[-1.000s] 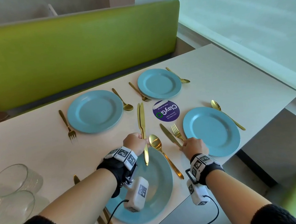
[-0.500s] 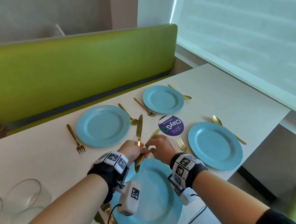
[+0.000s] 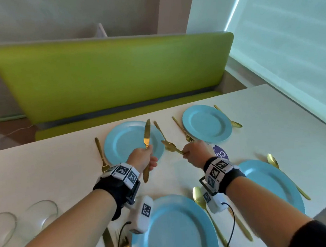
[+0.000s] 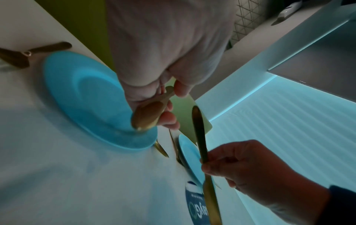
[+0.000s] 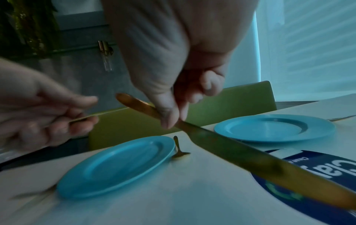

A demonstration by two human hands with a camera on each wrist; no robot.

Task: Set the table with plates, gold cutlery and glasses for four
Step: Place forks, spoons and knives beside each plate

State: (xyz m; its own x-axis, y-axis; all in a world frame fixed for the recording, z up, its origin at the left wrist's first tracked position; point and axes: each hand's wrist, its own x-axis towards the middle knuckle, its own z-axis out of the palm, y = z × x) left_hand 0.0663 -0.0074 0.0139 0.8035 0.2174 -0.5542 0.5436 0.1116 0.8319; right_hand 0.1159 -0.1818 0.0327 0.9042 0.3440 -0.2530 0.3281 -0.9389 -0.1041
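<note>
Your left hand grips a slim gold knife blade-up over a round blue plate, while your right hand pinches a second gold knife.

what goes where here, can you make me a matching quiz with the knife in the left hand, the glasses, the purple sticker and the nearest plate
Things:
1. gold knife in the left hand
2. glasses
3. purple sticker
4. nearest blue plate

Places:
A. at the table's left edge
B. partly hidden by the right wrist strap
C. between the two forearms, at the near edge
D. blade over the far-left plate

Pairs: 1-D, 2-A, 3-B, 4-C
</note>
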